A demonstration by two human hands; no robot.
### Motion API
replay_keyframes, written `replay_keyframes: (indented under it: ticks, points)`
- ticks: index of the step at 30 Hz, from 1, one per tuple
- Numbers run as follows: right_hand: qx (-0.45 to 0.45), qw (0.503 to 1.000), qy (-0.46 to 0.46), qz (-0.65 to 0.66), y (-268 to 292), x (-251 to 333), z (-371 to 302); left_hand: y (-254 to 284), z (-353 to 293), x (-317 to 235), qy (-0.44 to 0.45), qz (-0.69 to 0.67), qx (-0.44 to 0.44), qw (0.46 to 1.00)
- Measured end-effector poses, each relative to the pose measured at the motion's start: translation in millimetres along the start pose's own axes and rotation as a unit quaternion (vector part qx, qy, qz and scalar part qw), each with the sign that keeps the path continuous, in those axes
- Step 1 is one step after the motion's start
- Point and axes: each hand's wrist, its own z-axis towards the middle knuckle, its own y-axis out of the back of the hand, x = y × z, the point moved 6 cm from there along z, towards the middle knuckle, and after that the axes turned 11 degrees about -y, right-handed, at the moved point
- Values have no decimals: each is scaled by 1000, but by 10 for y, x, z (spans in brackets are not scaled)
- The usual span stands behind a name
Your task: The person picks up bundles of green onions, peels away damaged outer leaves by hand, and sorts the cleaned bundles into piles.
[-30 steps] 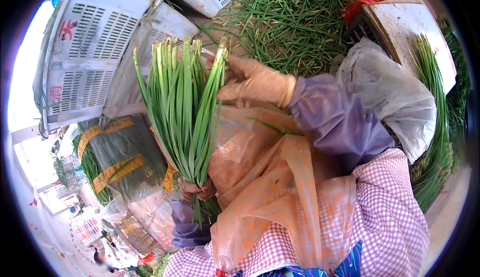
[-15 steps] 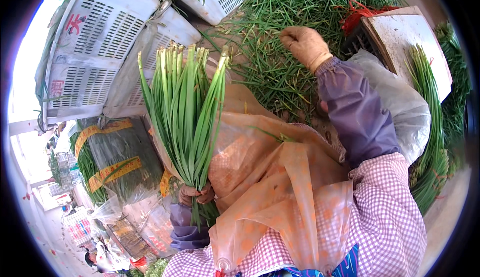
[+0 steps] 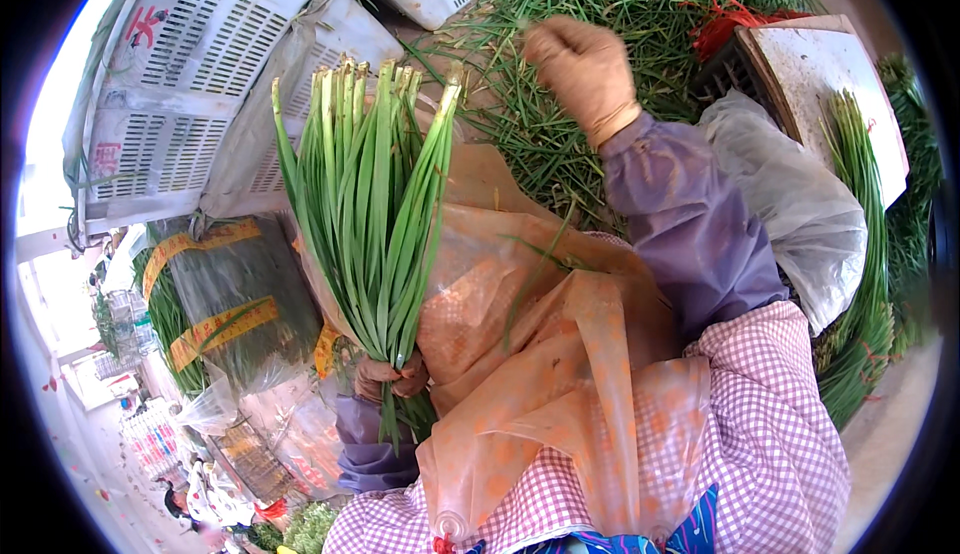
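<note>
In my gloved left hand (image 3: 392, 378), closed tightly near my lap, is a bunch of garlic chives (image 3: 365, 204). Its pale stem ends point away from me and fan out, while a few leaf tips hang below my fist. My gloved right hand (image 3: 585, 74) is raised to the right of the stem ends, over a pile of loose green leaves (image 3: 570, 4). Its fingers are curled in and slightly blurred; what they hold, if anything, is hidden. An orange translucent plastic apron (image 3: 540, 324) covers my lap, with a few stray leaves on it.
White slotted plastic crates (image 3: 195, 84) stand at the left. Below them lie bagged green bundles (image 3: 240, 304) with yellow tape. To the right are a white board (image 3: 820, 84), red ties (image 3: 722, 29), a clear plastic bag (image 3: 790, 204) and another long chive bundle (image 3: 862, 254).
My right hand has moved up and to the left, nearer the stem ends. My left hand still holds the garlic chives; the whole view has shifted slightly.
</note>
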Motion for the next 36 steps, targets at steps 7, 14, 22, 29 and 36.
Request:
replay_keyframes:
  ticks: [7, 14, 22, 29, 36]
  points:
    - [38, 903, 400, -152, -396, 1004, -682, 26, 15, 25, -1, -15, 3, 1000]
    - [131, 981, 62, -127, -631, 394, -618, 22, 26, 14, 2, -32, 15, 999]
    - [102, 950, 184, -232, -714, 325, -333, 4, 51, -17, -8, -31, 2, 999]
    - [-57, 892, 117, -433, 129, 161, 413, -11, 25, -22, 17, 6, 8, 1000]
    - [366, 919, -88, 120, -613, -223, -185, -77, 35, -103, 8, 43, -47, 998]
